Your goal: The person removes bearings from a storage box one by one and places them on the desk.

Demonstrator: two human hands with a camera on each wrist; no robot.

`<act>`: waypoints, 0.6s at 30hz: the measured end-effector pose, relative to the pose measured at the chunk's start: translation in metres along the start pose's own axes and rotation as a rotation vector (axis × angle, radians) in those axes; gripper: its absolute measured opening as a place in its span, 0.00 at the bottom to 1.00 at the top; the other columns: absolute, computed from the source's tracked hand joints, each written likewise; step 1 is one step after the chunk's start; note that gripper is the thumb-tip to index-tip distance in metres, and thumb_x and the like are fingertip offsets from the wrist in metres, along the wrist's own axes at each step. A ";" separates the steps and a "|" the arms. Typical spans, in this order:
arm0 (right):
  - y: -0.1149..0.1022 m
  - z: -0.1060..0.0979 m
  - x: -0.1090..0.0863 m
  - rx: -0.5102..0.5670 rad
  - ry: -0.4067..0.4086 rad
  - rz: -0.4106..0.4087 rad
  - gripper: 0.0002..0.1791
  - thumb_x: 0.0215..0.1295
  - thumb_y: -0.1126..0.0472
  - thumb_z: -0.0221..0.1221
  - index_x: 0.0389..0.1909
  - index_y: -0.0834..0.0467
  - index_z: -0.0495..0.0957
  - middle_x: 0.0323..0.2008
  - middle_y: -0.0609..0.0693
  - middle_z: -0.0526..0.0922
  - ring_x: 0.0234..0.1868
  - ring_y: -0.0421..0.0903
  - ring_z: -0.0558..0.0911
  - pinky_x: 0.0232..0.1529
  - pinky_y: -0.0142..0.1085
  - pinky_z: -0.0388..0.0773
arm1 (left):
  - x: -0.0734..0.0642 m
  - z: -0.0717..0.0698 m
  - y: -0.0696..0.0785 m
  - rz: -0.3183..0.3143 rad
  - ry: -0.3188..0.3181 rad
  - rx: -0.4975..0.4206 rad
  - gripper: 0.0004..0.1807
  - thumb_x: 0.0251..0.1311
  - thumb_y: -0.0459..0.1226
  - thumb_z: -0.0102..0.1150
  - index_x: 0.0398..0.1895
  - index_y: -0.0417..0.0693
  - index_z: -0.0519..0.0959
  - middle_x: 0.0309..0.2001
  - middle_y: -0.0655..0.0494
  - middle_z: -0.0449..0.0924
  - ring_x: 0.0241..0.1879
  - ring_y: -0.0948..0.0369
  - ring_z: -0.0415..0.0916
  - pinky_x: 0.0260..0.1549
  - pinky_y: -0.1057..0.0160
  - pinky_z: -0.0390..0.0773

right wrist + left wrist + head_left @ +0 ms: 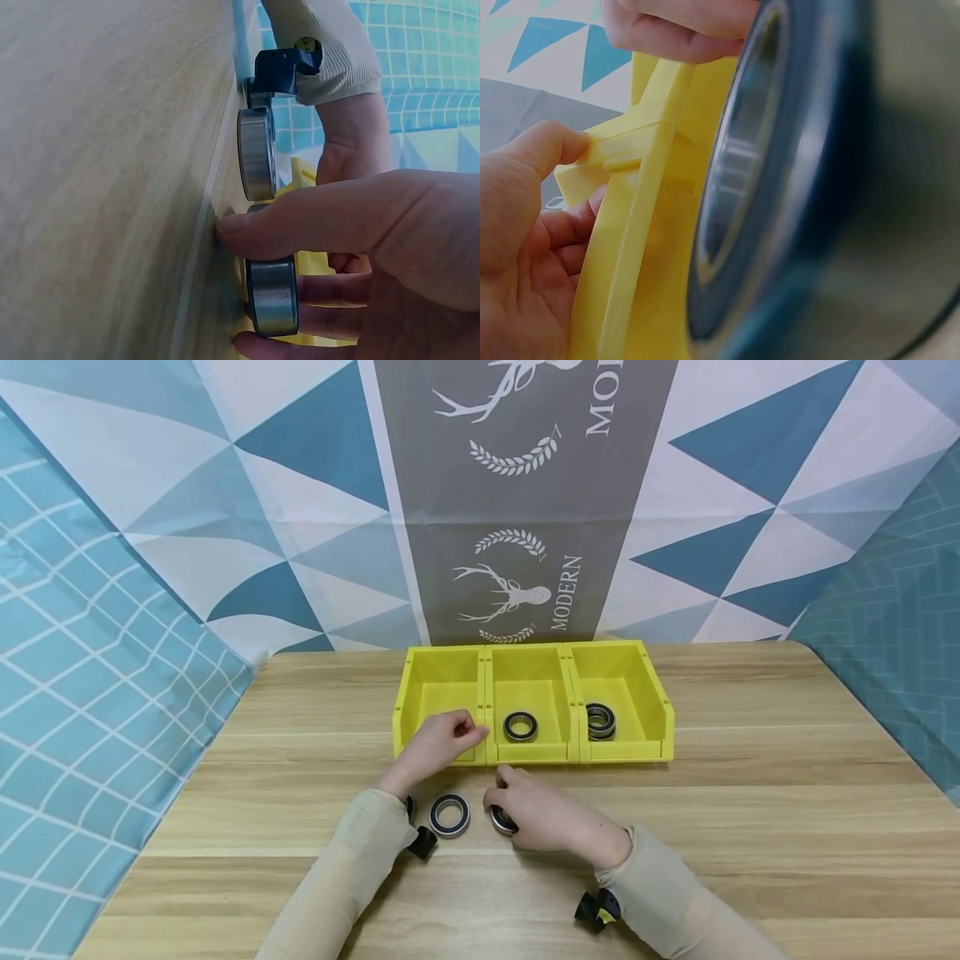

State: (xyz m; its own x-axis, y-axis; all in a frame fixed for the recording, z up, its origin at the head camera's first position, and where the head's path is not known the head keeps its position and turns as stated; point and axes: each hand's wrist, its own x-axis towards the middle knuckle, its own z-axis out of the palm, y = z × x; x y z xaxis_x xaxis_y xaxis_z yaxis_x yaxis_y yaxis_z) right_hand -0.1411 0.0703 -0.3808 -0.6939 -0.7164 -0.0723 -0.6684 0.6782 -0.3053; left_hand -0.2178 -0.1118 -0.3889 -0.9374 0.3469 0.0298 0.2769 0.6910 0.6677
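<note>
Over the front of the left yellow bin (pixel 438 681), my left hand (pixel 441 742) has its thumb extended and its fingers loosely bent. In the left wrist view the thumb tip overlaps the bin's corner (pixel 604 146), and the fingers are partly hidden behind the front wall. My right hand (pixel 542 810) grips a black-and-silver ball bearing (pixel 272 296) at the tabletop, thumb on one side and fingers on the other. Left of it another bearing (pixel 450 816) lies flat. A further bearing (pixel 409 807) is mostly hidden behind the left wrist.
One bearing (pixel 521 726) lies in the middle bin (pixel 528 681). In the right bin (pixel 626 693), stacked bearings (pixel 601 722) sit by its left wall. The three joined bins stand on the wooden table (pixel 765 777), before a patterned backdrop (pixel 300 468).
</note>
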 end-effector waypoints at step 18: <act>0.002 -0.002 -0.002 -0.017 -0.030 -0.025 0.24 0.40 0.67 0.67 0.43 0.52 0.77 0.38 0.47 0.69 0.40 0.42 0.70 0.41 0.33 0.72 | 0.000 0.000 0.000 0.012 0.006 0.008 0.14 0.59 0.49 0.54 0.25 0.49 0.73 0.19 0.58 0.67 0.20 0.63 0.62 0.23 0.67 0.63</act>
State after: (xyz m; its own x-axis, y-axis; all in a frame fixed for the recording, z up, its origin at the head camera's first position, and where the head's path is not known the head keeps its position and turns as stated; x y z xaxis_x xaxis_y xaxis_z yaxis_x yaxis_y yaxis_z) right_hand -0.1419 0.0732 -0.3798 -0.6684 -0.7379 -0.0938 -0.6903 0.6623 -0.2912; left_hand -0.2175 -0.1115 -0.3889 -0.9353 0.3513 0.0417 0.2895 0.6923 0.6610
